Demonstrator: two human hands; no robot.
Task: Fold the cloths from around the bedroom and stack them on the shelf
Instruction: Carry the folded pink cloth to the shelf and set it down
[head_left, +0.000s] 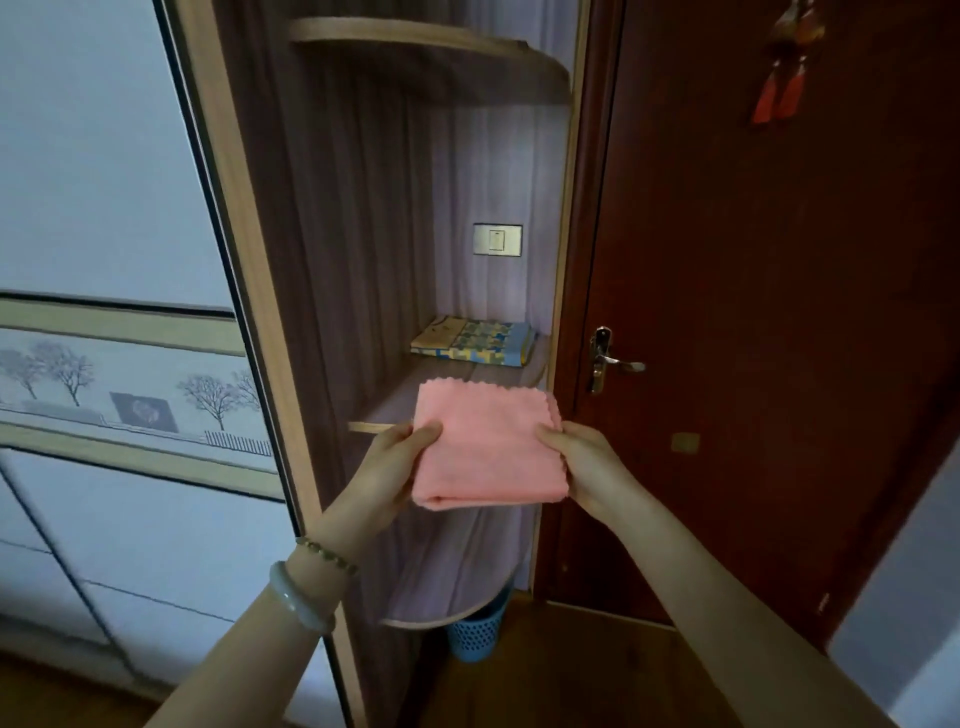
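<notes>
A folded pink cloth (488, 447) hangs in the air just in front of the middle shelf (400, 402) of a corner shelf unit. My left hand (395, 462) grips its left edge, thumb on top. My right hand (587, 465) grips its right edge the same way. At the back of that shelf lies a folded cloth with a yellow and blue pattern (475, 340). The pink cloth covers the shelf's front rim on the right.
A lower rounded shelf (457, 571) sits under the cloth, with a blue mesh basket (475, 634) on the wood floor below it. A dark red door (753, 312) with a metal handle (615, 361) stands right of the unit. Wardrobe panels (104, 208) fill the left.
</notes>
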